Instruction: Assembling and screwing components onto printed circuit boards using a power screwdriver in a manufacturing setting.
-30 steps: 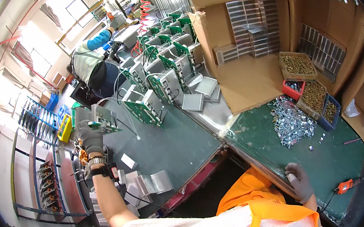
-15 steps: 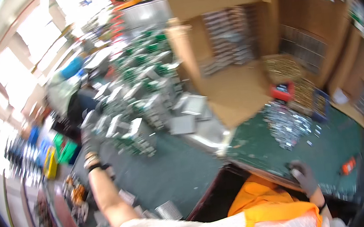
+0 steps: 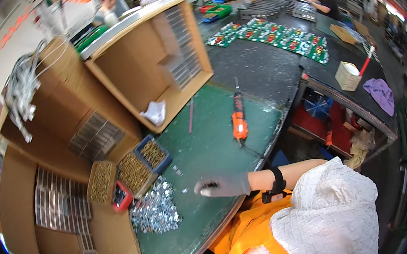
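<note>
My right hand (image 3: 221, 186), in a grey glove with a black band at the wrist, is over the front part of the green mat (image 3: 195, 228). Motion blur smears its fingers, so their pose and anything between them cannot be made out. Left of it lies a heap of small shiny metal pieces (image 3: 156, 206), with a few strays close to the hand. Beyond the heap are brass-coloured screws in a blue bin (image 3: 153, 154) and two open cartons (image 3: 135, 174), plus a small red container (image 3: 122, 196). An orange and black power screwdriver (image 3: 238, 118) rests farther back. My left hand is out of sight.
Large cardboard boxes (image 3: 156, 67) holding stacked metal parts line the left and back. Green circuit boards (image 3: 278, 38) cover the far bench. At right stand a low shelf (image 3: 348, 123), a white tub (image 3: 348, 76) and a purple cloth (image 3: 379, 96). Two people work farther off.
My view has swung right, bringing the screwdriver and circuit boards into sight. My left hand, earlier reaching toward stacked grey parts, has left view. My right hand is now nearer the metal pieces.
</note>
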`<state>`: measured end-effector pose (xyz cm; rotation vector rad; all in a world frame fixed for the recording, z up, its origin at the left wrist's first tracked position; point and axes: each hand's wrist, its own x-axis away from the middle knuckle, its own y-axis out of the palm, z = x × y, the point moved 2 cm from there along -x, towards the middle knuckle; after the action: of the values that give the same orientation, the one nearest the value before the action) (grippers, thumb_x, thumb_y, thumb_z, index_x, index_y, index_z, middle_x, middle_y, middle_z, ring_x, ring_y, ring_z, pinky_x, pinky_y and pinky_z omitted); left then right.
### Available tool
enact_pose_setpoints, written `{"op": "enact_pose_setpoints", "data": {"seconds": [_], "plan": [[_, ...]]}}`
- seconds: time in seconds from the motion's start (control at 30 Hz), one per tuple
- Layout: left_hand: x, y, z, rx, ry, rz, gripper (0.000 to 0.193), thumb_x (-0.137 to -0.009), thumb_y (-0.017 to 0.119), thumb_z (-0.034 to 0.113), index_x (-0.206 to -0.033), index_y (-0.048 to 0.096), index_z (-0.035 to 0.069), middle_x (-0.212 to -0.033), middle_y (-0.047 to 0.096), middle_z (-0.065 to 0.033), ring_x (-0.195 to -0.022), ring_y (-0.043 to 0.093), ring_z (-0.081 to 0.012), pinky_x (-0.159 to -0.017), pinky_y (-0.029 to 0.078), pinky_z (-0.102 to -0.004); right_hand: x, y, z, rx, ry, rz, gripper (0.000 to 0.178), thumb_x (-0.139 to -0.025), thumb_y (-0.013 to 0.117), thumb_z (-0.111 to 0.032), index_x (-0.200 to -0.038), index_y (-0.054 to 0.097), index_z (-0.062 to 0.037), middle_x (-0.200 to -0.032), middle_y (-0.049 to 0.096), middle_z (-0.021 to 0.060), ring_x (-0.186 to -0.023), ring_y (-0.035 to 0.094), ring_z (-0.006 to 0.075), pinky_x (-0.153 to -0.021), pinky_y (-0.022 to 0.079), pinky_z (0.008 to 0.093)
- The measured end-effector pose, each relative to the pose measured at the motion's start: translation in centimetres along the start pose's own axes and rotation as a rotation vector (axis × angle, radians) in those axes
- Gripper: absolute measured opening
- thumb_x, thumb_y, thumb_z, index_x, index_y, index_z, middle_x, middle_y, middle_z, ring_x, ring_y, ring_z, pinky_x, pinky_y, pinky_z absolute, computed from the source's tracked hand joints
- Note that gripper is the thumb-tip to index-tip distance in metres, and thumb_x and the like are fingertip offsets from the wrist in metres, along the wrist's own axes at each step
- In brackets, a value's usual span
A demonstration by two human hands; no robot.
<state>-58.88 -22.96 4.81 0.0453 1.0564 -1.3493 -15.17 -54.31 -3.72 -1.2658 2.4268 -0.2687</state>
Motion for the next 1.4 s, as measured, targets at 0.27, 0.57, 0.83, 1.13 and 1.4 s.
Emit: {"op": "enact_pose_setpoints", "data": {"seconds": [0.27,0.57,0.83,1.13,1.4], "plan": [[11.0,18.6,16.5,0.272,0.668,-0.752,0.044,-0.082,0.065,0.008,-0.124,0.054,0.001,-0.12,0.057,-0.0197,-0.103,0.059,-0.0345,-0.082,0.052,-0.0434,3.6,-16.6,2.4,0.016,0.133,0.425,0.018,-0.093,0.06,-0.012,-0.108,0.064,-0.0039,-0.099,0.067,0.0052,-0.094,0.06,0.0116,-0.085,0.049,0.0282],[23.1,31.5,28.8,0.218,0.779,-1.006,0.047,-0.08,0.069,0.029,-0.123,0.057,0.015,-0.105,0.059,-0.0197,-0.079,0.06,-0.0417,-0.065,0.051,-0.0474,0.8,-46.9,19.9,0.804,0.567,0.595,0.04,-0.088,0.06,-0.033,-0.119,0.062,-0.0075,-0.123,0.06,0.0162,-0.117,0.055,0.0343,-0.1,0.043,0.042],[22.3,32.1,29.1,0.104,0.254,-1.17,0.034,-0.083,0.069,0.028,-0.113,0.061,0.013,-0.089,0.059,-0.0128,-0.072,0.057,-0.0274,-0.06,0.048,-0.0404,-7.6,-58.2,30.8,0.993,0.928,0.563,0.078,-0.087,0.057,-0.051,-0.148,0.032,-0.0083,-0.154,0.03,0.0123,-0.143,0.026,0.0311,-0.116,0.019,0.0446],[22.3,33.5,27.3,0.104,0.497,-1.179,0.031,-0.084,0.068,0.023,-0.112,0.062,0.011,-0.087,0.06,-0.0104,-0.074,0.057,-0.0239,-0.063,0.048,-0.0378,-12.6,-63.3,34.8,0.94,0.966,0.814,0.088,-0.076,0.068,-0.054,-0.144,0.039,-0.0056,-0.143,0.043,0.0161,-0.135,0.039,0.0303,-0.113,0.028,0.0408],[22.8,33.5,25.7,0.127,0.622,-1.15,0.034,-0.083,0.068,0.019,-0.115,0.062,0.011,-0.089,0.061,-0.011,-0.077,0.058,-0.0257,-0.066,0.049,-0.0384,-12.4,-63.1,34.2,0.952,0.947,0.891,0.059,-0.078,0.071,-0.048,-0.126,0.06,-0.0153,-0.133,0.051,0.013,-0.125,0.048,0.0294,-0.103,0.039,0.04]]}}
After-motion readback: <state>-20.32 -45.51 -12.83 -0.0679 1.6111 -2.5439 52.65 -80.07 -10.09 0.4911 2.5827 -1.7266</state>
